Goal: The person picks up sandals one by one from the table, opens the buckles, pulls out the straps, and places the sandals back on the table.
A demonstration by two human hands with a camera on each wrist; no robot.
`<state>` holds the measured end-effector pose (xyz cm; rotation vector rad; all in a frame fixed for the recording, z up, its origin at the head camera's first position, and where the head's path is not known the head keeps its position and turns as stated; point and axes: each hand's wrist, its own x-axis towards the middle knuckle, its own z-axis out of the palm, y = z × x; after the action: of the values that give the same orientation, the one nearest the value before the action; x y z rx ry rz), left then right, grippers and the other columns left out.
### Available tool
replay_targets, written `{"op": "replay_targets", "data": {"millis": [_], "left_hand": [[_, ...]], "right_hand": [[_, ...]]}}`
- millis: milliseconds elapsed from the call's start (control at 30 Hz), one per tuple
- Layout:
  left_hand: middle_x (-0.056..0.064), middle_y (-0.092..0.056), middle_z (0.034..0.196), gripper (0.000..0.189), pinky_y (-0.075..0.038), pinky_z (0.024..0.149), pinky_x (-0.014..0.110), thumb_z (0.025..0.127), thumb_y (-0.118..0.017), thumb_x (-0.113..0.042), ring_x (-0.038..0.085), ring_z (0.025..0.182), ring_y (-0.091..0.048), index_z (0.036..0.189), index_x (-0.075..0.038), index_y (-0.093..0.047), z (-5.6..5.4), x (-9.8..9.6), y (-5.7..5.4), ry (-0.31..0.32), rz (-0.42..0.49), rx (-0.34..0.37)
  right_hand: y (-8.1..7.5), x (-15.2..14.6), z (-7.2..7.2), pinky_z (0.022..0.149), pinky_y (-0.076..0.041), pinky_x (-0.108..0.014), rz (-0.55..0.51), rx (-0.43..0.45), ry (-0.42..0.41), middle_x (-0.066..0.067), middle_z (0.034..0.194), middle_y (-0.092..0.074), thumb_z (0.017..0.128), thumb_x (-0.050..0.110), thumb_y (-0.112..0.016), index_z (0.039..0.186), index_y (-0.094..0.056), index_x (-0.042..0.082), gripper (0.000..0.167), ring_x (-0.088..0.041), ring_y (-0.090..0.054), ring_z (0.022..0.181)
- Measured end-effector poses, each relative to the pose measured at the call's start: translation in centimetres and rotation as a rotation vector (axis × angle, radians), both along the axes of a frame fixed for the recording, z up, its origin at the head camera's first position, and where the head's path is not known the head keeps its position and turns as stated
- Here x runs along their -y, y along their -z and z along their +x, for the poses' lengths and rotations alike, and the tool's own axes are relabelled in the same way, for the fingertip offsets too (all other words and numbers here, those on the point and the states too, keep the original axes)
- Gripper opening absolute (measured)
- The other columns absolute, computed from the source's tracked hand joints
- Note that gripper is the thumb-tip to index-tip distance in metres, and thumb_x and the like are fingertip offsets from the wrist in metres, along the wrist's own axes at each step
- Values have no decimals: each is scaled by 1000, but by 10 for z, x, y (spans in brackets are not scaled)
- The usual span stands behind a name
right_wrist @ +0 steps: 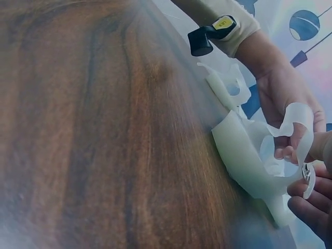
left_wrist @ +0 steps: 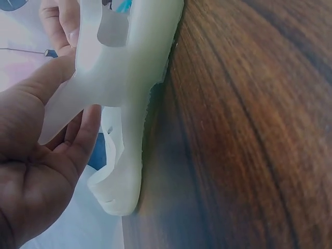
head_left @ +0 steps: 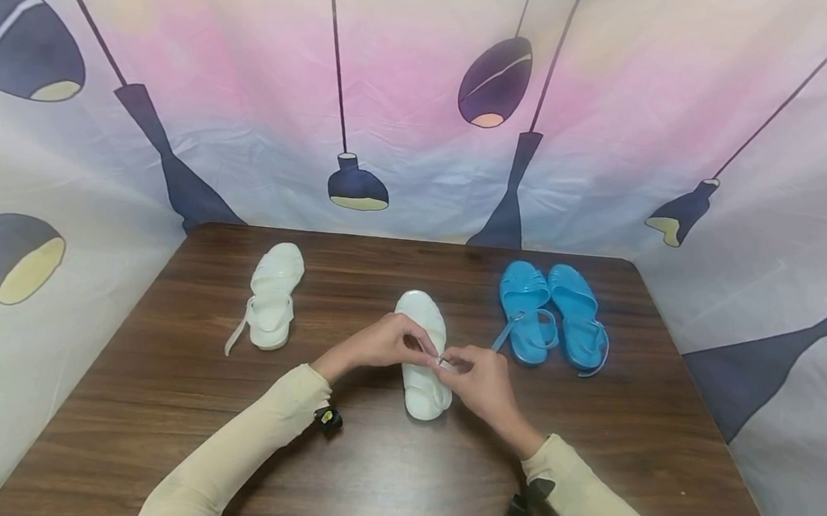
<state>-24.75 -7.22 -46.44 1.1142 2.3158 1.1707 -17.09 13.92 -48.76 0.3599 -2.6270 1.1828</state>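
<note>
A white jelly sandal [head_left: 425, 314] lies sole down on the table, its toe pointing away from me. Over its ankle opening both hands meet at the strap. My left hand [head_left: 391, 342] pinches the strap [left_wrist: 63, 110] between thumb and fingers from the left side. From the other side, my right hand [head_left: 485, 383] pinches the strap by its small metal buckle [right_wrist: 306, 171], which shows in the right wrist view. Fingers partly hide the buckle, so I cannot tell whether the strap's end runs through it.
Another white sandal [head_left: 276, 280] lies at the back left, its strap hanging loose to the side. Two blue sandals [head_left: 525, 287] stand side by side at the back right, straps undone. The brown wooden table [head_left: 396, 483] ends at a patterned cloth backdrop [head_left: 254, 59].
</note>
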Motion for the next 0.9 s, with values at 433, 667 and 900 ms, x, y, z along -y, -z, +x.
{"op": "replay_targets", "data": {"millis": [433, 667, 900], "left_hand": [[-10, -76, 85, 6, -57, 70, 23, 89, -81, -21, 3, 76, -67, 93, -17, -81, 4, 12, -2, -75, -8, -85], [-11, -75, 86, 6, -56, 69, 24, 89, -82, -23, 4, 75, -66, 93, -18, -81, 1, 18, -3, -68, -9, -89], [-11, -76, 89, 13, -57, 72, 24, 89, -82, -25, 3, 78, -67, 99, -16, -81, 0, 10, -7, 5, -40, -121]], "right_hand": [[2, -2, 0, 66, -60, -30, -18, -10, -10, -3, 88, -79, 78, 16, -89, 94, -82, 11, 18, -11, -72, 75], [1, -2, 0, 67, -61, -29, -25, 12, -10, -3, 89, -79, 79, 17, -89, 95, -82, 11, 18, -10, -72, 74], [0, -2, 1, 65, -59, -27, -27, -4, -25, -1, 87, -78, 79, 17, -88, 94, -82, 12, 17, -8, -70, 73]]}}
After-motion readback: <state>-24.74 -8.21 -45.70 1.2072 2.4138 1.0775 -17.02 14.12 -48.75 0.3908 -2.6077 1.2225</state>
